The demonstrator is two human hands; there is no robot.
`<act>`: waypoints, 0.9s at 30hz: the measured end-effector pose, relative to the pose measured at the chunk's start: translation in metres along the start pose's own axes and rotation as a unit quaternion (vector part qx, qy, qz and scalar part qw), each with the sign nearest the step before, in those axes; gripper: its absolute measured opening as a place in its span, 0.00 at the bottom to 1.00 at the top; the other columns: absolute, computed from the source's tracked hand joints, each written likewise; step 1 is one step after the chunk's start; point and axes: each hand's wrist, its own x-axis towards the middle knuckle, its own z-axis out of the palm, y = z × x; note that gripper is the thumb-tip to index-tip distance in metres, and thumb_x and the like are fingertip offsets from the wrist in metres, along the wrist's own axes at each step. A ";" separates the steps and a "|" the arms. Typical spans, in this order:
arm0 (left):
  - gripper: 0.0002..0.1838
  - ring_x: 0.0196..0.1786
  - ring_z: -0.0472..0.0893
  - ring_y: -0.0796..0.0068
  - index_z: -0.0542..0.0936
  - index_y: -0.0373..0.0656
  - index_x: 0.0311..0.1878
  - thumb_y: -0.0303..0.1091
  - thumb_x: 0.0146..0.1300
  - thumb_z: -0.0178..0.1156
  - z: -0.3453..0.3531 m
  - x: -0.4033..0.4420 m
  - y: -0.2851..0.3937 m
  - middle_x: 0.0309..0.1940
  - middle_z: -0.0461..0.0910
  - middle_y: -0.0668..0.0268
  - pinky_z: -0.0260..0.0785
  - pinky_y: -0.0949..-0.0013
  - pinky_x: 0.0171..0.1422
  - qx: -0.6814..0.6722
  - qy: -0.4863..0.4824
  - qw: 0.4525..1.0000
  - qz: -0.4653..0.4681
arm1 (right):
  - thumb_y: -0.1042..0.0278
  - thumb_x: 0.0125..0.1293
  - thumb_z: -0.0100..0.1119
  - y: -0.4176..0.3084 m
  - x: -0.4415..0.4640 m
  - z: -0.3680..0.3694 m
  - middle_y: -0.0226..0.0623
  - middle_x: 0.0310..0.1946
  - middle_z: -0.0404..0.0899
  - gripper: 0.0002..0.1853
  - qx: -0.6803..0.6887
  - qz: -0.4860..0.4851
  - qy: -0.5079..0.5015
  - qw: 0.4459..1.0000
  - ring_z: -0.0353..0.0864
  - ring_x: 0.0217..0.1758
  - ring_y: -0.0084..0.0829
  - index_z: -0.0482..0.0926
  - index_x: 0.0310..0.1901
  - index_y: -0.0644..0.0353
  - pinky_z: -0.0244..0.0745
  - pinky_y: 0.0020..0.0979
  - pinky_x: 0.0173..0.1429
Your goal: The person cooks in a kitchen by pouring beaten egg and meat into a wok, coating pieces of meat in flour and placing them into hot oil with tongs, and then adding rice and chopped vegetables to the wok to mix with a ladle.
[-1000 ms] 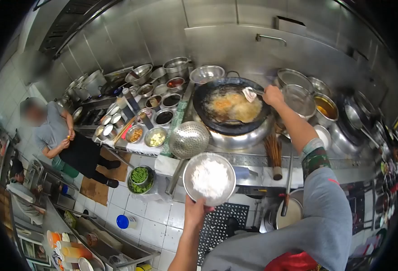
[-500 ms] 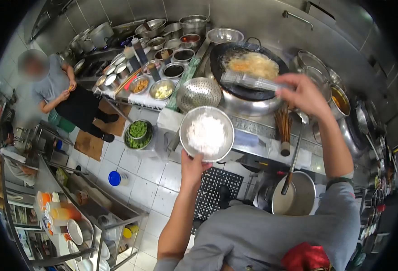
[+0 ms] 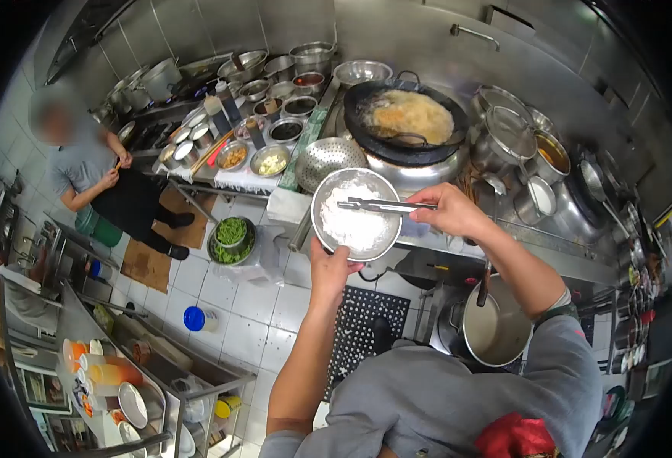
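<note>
We look down on a steel kitchen, with a panelled wall (image 3: 397,38) behind the cooking line and a white floor (image 3: 252,305) below. The black wok (image 3: 357,111) holds foaming golden liquid (image 3: 412,114); to its right a pot (image 3: 543,169) carries orange-brown liquid. Left of the wok a dish (image 3: 253,162) holds pale pieces; lower down, a tub (image 3: 231,262) is full of greens (image 3: 233,230), and the vat (image 3: 523,313) at right has pale liquid in it. In front of the wok we see the bowl (image 3: 317,217), with white powder (image 3: 360,227) over most of its inside. Our left hand (image 3: 330,269) grips its near rim, thumb on top, fingers mostly hidden. Our right hand (image 3: 452,212) is closed round the rear of the tongs (image 3: 385,205), which reach over the bowl's middle. Their long axis runs nearly level from side to side, tips pointing left, the two blades close together; we cannot tell whether they pinch anything or touch the powder
</note>
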 end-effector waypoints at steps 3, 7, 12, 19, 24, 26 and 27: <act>0.30 0.37 0.82 0.66 0.56 0.40 0.67 0.23 0.61 0.52 0.009 0.019 0.011 0.52 0.74 0.52 0.82 0.67 0.36 -0.011 -0.009 0.999 -0.032 | 0.68 0.61 0.68 -0.010 -0.009 -0.019 0.32 0.35 0.85 0.17 0.031 -0.024 0.046 0.998 0.78 0.37 0.15 0.83 0.50 0.65 0.74 0.22 0.43; 0.29 0.38 0.81 0.64 0.57 0.41 0.66 0.23 0.61 0.52 0.025 0.058 0.019 0.53 0.73 0.54 0.82 0.66 0.38 -0.022 -0.023 0.998 -0.054 | 0.70 0.62 0.66 -0.035 -0.009 -0.062 0.28 0.33 0.85 0.16 0.046 -0.030 0.132 0.990 0.75 0.29 0.13 0.82 0.51 0.64 0.68 0.19 0.30; 0.31 0.42 0.81 0.61 0.56 0.42 0.67 0.23 0.61 0.53 0.058 0.098 0.034 0.54 0.72 0.53 0.82 0.64 0.41 -0.056 -0.033 0.996 -0.060 | 0.68 0.61 0.66 -0.043 0.035 -0.137 0.30 0.31 0.85 0.15 0.073 -0.050 0.220 0.972 0.80 0.33 0.17 0.83 0.48 0.65 0.74 0.22 0.40; 0.31 0.39 0.81 0.64 0.56 0.42 0.67 0.25 0.61 0.54 0.061 0.102 0.034 0.53 0.74 0.54 0.81 0.66 0.38 -0.052 -0.020 0.997 -0.048 | 0.59 0.57 0.67 0.004 0.182 -0.204 0.43 0.36 0.86 0.19 -0.207 -0.031 0.318 0.925 0.86 0.41 0.38 0.84 0.46 0.63 0.78 0.36 0.50; 0.30 0.36 0.82 0.64 0.57 0.40 0.66 0.26 0.62 0.55 0.034 0.075 0.018 0.52 0.74 0.51 0.82 0.67 0.35 -0.045 0.025 0.997 -0.051 | 0.58 0.56 0.64 0.072 0.298 -0.186 0.46 0.45 0.84 0.15 -0.308 0.066 0.309 0.897 0.84 0.48 0.48 0.86 0.42 0.57 0.78 0.41 0.55; 0.29 0.36 0.83 0.64 0.57 0.40 0.66 0.25 0.62 0.55 0.025 0.065 0.015 0.51 0.75 0.51 0.82 0.67 0.35 -0.053 0.057 0.995 -0.061 | 0.59 0.58 0.60 0.095 0.330 -0.178 0.48 0.47 0.83 0.15 -0.300 0.110 0.321 0.892 0.82 0.52 0.48 0.86 0.42 0.57 0.76 0.43 0.59; 0.29 0.36 0.83 0.64 0.57 0.40 0.65 0.25 0.62 0.54 0.022 0.061 0.013 0.51 0.75 0.51 0.82 0.67 0.35 -0.059 0.071 0.993 -0.068 | 0.59 0.58 0.60 0.102 0.339 -0.180 0.48 0.47 0.83 0.15 -0.292 0.118 0.333 0.889 0.82 0.52 0.48 0.86 0.42 0.57 0.76 0.44 0.59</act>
